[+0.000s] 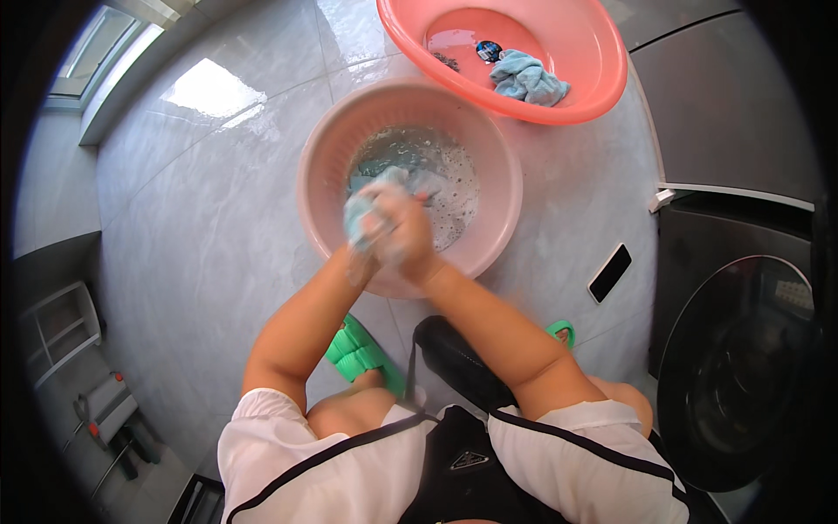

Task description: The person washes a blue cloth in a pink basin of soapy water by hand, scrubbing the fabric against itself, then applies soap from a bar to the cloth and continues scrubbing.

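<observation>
Both my hands are brought together over the pink basin (316, 175), gripping a wet light blue cloth (358, 214). My right hand (408, 229) is closed around the cloth from the right and partly covers my left hand (361, 253), which is pressed against it from the left. Motion blurs the fingers of both. More bluish cloth sits in the sudsy water (449, 188) below, and white foam floats on its right side.
Beyond the basin, a larger coral-pink tub (602, 61) holds a crumpled blue cloth (528, 79) and a small round dark item (489, 52). A phone (609, 273) lies on the tiled floor, near a dark front-loading washing machine (733, 375). Green slippers (362, 351) are on my feet.
</observation>
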### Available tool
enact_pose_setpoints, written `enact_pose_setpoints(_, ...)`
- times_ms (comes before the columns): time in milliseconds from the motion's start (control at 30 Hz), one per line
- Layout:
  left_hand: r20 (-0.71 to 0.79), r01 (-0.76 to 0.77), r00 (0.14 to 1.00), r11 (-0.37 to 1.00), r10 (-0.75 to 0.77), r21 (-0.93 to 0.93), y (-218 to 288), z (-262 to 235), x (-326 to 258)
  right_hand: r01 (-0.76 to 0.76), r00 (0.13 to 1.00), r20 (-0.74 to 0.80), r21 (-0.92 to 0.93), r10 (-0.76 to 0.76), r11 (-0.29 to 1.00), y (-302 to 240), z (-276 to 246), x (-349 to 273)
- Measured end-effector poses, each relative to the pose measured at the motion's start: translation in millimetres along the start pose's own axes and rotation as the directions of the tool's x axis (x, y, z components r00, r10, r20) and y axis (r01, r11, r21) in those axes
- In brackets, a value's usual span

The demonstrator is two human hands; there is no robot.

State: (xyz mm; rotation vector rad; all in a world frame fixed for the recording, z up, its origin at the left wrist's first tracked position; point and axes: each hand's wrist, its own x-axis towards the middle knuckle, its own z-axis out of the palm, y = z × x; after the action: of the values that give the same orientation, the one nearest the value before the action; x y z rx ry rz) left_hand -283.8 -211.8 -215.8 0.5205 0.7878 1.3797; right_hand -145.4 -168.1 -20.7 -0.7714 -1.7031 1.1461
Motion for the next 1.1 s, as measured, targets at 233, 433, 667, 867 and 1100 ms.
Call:
enact_pose_setpoints(233, -0.411, 0.319, 0.771, 0.854, -0.486, -0.411, 40, 188, 38, -0.503, 0.84, -0.282, -0.081, 0.464, 0.861, 87, -80, -18)
enact_pose_setpoints(433, -0.547, 0.345, 0.688, 0.878, -0.477, -0.332, 95, 149, 39, -0.389, 0.916, -0.199, -0.238, 0.348, 0.89, 90, -30, -18)
enact_pose_setpoints(667, -0.356, 0.215, 0.808, 0.797, -0.469, -0.564, 116, 116, 52, -0.641, 0.591, 0.015, 0.615, 0.806, 0.459, 153, -90, -3)
enact_pose_setpoints(867, -0.265, -0.01, 0.958, 0.909, -0.111, -0.416, 110, 102, 33, -0.403, 0.645, 0.43, 0.894, 0.632, -0.197, 100, -113, 26)
enact_pose_setpoints(1100, -0.327, 0.1, 0.903, 0.876, -0.279, -0.472, 106, 121, 42, -0.587, 0.518, 0.421, 0.808, 0.745, -0.049, 111, -128, 20)
